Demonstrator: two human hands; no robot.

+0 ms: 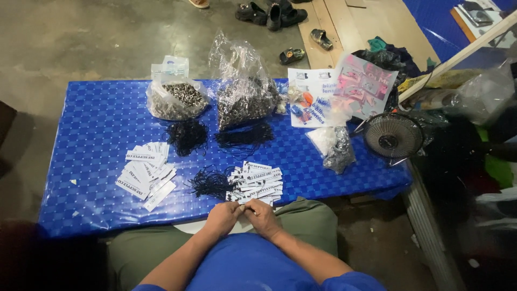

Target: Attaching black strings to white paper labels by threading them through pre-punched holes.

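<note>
Two loose heaps of white paper tags lie on the blue table (81, 161), and the hands work just below the nearer one. At ten o'clock from the hands sits the left heap of tags (146, 175), fanned out flat. Next comes a bundle of black strings (210, 183), touching the near heap of tags (257, 183) at twelve o'clock. The left hand (222, 216) and the right hand (262, 215) meet fingertip to fingertip at the table's near edge, pinched narrowly on something small between them; it looks like one tag or a string, but I cannot tell which. Such a tag is likely light, thin and easily creased, best taken by its edges near one end. The strings look limp and prone to tangle, so one is best drawn out by its end. Further back stand two clear bags of metal rings (215, 99), probably heavy and slumping. At two o'clock lies a small black fan (393, 136).
</note>
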